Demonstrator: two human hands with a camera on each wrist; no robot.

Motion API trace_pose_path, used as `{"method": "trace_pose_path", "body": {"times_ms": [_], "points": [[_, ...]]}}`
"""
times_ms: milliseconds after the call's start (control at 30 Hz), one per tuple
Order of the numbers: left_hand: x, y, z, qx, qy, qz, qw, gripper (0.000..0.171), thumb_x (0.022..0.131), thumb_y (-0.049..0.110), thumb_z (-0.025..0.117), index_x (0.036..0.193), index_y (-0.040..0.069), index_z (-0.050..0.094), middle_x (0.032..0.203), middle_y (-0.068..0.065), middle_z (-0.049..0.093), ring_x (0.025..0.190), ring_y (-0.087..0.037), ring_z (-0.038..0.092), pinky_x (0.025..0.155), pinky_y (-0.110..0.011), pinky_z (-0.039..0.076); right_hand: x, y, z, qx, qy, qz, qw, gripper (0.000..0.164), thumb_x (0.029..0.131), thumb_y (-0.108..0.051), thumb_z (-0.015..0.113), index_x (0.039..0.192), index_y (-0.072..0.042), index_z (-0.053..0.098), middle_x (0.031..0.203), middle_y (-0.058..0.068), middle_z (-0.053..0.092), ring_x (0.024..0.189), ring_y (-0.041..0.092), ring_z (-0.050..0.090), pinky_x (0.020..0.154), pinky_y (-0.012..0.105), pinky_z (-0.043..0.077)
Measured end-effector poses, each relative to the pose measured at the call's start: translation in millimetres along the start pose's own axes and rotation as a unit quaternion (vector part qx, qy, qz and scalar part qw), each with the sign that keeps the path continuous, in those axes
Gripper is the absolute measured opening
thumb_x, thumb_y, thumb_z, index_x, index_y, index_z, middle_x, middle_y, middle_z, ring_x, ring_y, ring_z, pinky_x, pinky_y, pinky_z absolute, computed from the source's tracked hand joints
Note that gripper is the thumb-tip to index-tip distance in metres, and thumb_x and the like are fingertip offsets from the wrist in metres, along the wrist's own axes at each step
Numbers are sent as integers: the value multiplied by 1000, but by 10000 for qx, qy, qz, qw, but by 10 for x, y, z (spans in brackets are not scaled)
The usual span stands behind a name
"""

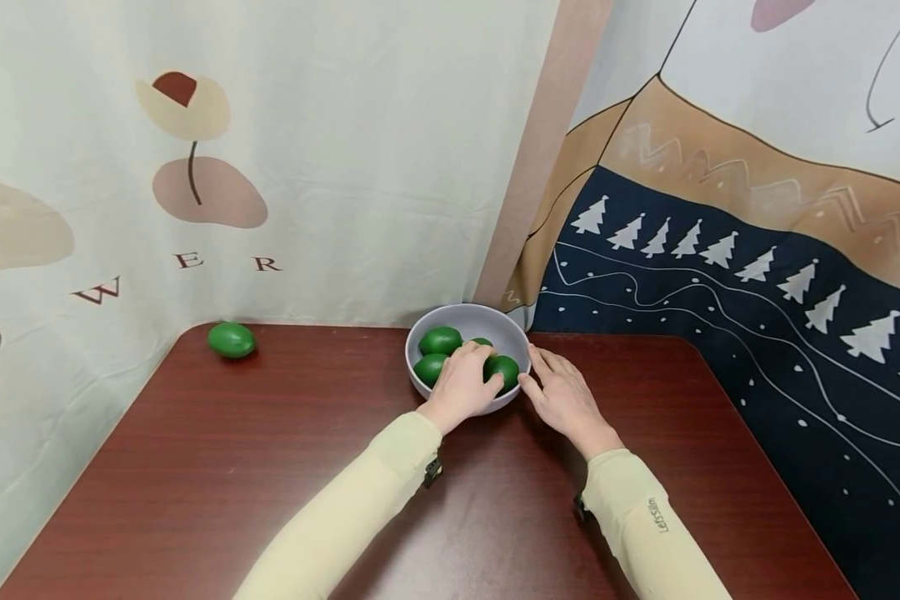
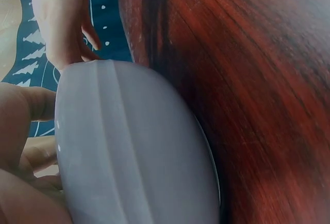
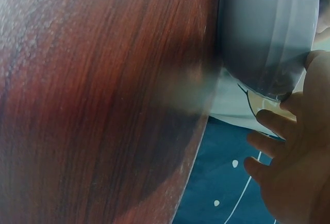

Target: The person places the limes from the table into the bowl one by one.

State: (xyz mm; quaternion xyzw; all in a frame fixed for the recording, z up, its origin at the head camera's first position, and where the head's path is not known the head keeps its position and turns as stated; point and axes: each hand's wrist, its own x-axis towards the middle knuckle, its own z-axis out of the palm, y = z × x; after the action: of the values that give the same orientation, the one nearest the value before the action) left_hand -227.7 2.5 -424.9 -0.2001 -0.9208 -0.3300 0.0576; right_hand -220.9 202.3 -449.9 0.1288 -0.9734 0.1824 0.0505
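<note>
A grey bowl [image 1: 461,312] stands at the back of the table with several smooth green limes in it. My left hand [image 1: 461,379] reaches over the near rim, its thumb and fingers curled about the lime [image 1: 502,372] on the bowl's right side. Part of that lime is hidden by the hand. Two more limes, a far one [image 1: 440,342] and a near one [image 1: 429,369], lie on the left. Against the bowl's right outer side, my right hand [image 1: 566,396] rests its thumb and fingertips, fingers mostly straight. In the right wrist view, those fingers [image 3: 276,123] spread beside the bowl wall [image 3: 268,33].
Another lime [image 1: 231,340] lies alone at the table's back left corner. The reddish-brown wooden table [image 1: 270,467] ends at a pale curtain [image 1: 360,167] behind and a dark blue curtain with white trees [image 1: 720,317] at the right.
</note>
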Motion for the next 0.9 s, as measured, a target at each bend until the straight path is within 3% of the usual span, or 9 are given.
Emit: {"method": "trace_pose_path", "body": {"times_ms": [333,667,900], "points": [[-61,-100,-72,-122,276,347,9989,37,94,16,69,125,-3,69,126,-19,66,121,-35,61,104,-52,49,-6,-2,-2,58,-32,33,10000,64,108,-38,47,161,-5,34,159,21,42,147,43,36,123,57,24],[-121,-219,-150,-177,652,718,9951,37,92,16,68,124,-1,70,122,-15,67,117,-33,62,101,-48,50,-1,12,13,73,30,-79,9999,63,108,-38,47,160,-4,35,158,22,43,147,42,37,122,56,25],[-182,-284,-236,-93,743,749,9944,37,92,16,68,125,0,70,124,-14,65,120,-32,59,105,-49,47,1,14,12,40,108,-144,9998,63,107,-37,48,159,-4,37,157,22,44,146,43,38,122,57,26]]}}
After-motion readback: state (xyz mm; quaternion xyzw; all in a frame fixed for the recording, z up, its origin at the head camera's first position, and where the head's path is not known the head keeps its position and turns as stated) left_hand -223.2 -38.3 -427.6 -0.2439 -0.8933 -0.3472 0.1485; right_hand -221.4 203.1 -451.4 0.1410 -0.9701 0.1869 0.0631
